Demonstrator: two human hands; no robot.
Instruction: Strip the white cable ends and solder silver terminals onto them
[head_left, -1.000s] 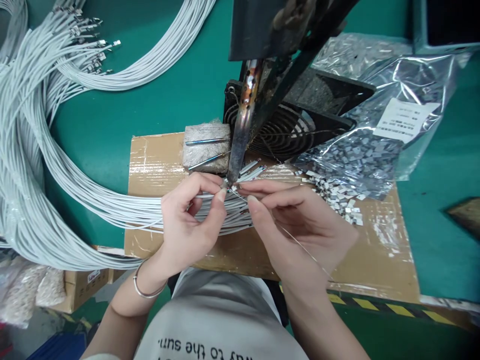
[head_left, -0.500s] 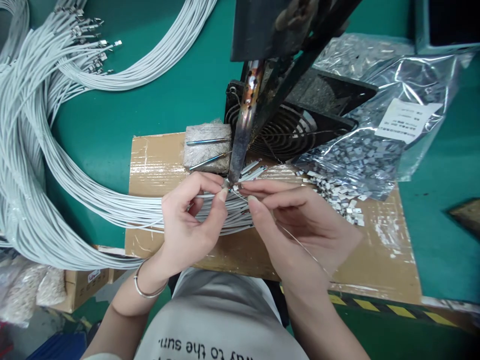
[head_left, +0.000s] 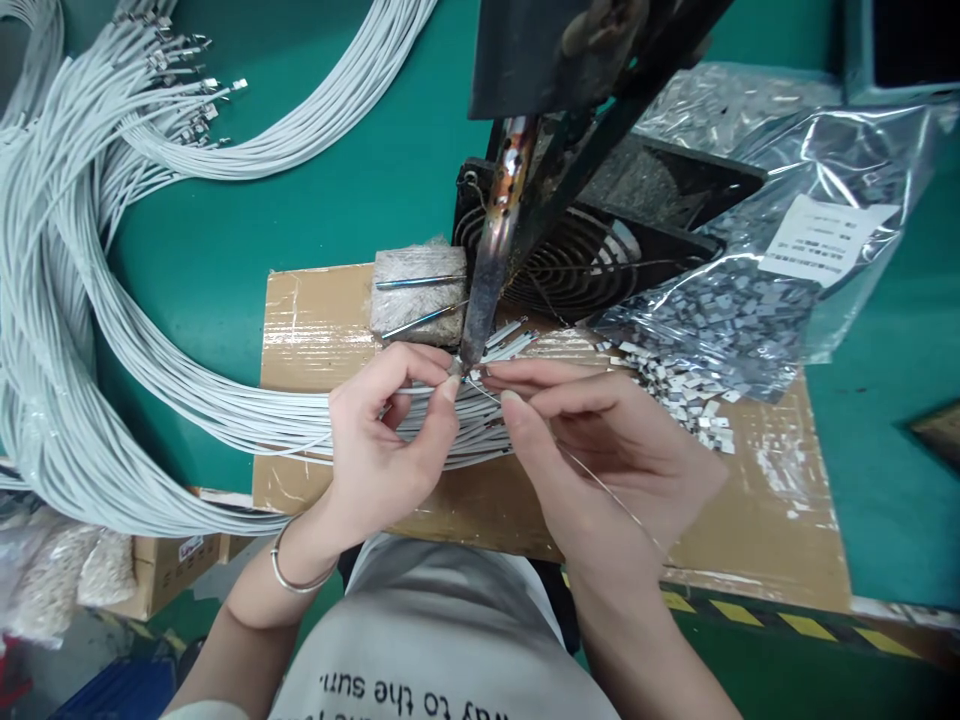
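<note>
Above my fingertips a fixed soldering iron (head_left: 489, 270) points down, its tip close to both hands. My left hand (head_left: 394, 440) is closed in a pinch at the end of a white cable beside the tip; the small piece between the fingertips is mostly hidden. Between the thumb and fingers of my right hand (head_left: 600, 450) runs a thin solder wire (head_left: 607, 492), its front end reaching toward the tip and its tail trailing over the palm. A bundle of white cables (head_left: 285, 415) lies beneath the left hand, with stripped ends under the iron.
A block with metal rods (head_left: 418, 290) stands left of the iron, and a black fan (head_left: 577, 255) behind it. To the right are loose small metal pieces (head_left: 694, 395) and a clear bag (head_left: 862, 250). Cardboard (head_left: 765, 500) covers the green table (head_left: 405, 130). More cables (head_left: 45, 300) fill the left.
The whole view has shifted slightly, with things a little further right. Both hands keep the same pinch near the iron tip.
</note>
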